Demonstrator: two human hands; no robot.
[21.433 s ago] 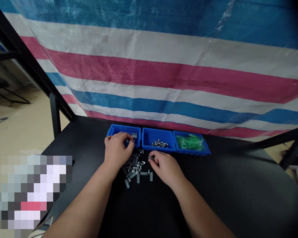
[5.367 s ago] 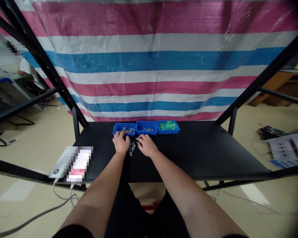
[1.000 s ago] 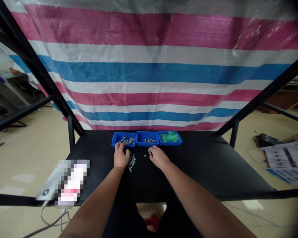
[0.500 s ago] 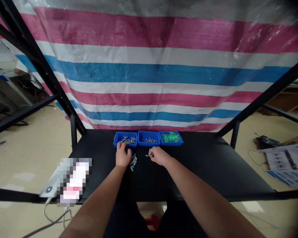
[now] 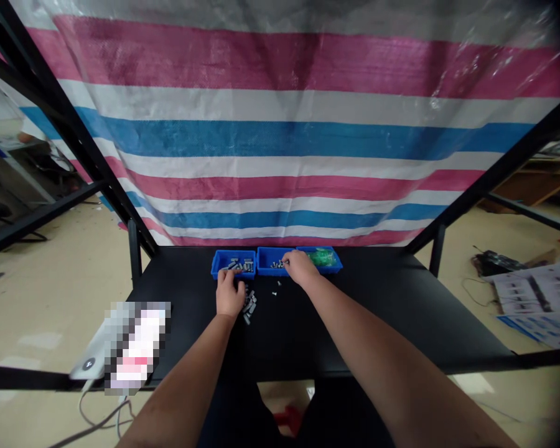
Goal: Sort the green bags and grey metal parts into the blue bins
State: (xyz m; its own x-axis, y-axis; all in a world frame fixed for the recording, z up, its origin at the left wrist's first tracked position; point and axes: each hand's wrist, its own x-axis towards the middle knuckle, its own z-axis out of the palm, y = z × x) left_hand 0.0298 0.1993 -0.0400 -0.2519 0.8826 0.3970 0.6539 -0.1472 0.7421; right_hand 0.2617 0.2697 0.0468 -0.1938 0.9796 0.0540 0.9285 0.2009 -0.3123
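Observation:
My left hand (image 5: 230,295) rests at the front edge of the left blue bin (image 5: 216,264), fingertips over its rim and thumb apart. That bin holds grey metal cylindrical pieces (image 5: 241,265). Beside the thumb, a small pile of similar grey pieces (image 5: 249,307) lies on the table. My right hand (image 5: 301,267) is at the right side of the middle blue bin (image 5: 267,254), fingers pinched; what they hold is too small to tell. Small screws (image 5: 277,265) lie in that bin. Two more small screws, one nearer (image 5: 274,293) and one farther (image 5: 279,283), are on the table in front.
A right blue bin (image 5: 332,269) holds green packets (image 5: 321,256), partly behind my right hand. A blurred-out device (image 5: 137,348) with cables sits at the table's left edge. A striped sheet (image 5: 280,137) hangs behind the black table (image 5: 378,323), between dark frame posts.
My right hand has risen from the tabletop to the middle bin, leaving two small screws in view on the table. My left hand stays at the left bin's edge.

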